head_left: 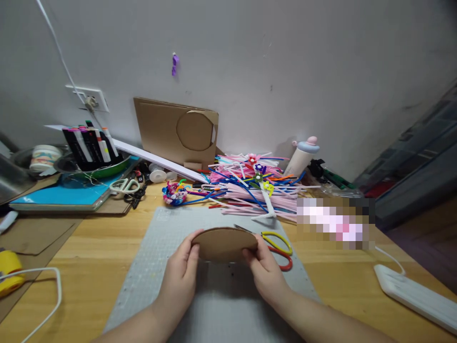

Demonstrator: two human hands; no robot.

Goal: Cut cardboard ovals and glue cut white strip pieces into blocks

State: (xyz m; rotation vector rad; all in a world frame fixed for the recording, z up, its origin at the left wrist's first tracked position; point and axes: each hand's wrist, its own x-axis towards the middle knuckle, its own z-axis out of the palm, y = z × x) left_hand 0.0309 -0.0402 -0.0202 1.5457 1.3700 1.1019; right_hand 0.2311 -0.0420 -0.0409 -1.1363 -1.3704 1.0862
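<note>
Left hand (183,259): thumb and fingers pinched on the left end of a cardboard piece (225,245). Right hand (264,264): same pinch, right end. Piece is between the two hands, tilted, top edge curved, over the mat (143,281). Looks raised off it; exact gap can't tell.

Scissors (283,239) just beside right hand, one yellow handle loop, one red; blades partly hidden. Behind the mat: heap of pipe cleaners (257,193), mostly pink, some blue, with a white bent stem (268,202) with flowers in front. Colorful bundle (174,194) left of the heap. Bottle (300,159) at its right end, upright but leaning in view.

Cardboard sheet (157,126) with round cut leans on wall (235,57). Left: markers (91,147), blue folder (60,193). Power strip (416,295) right on surface (339,276).
</note>
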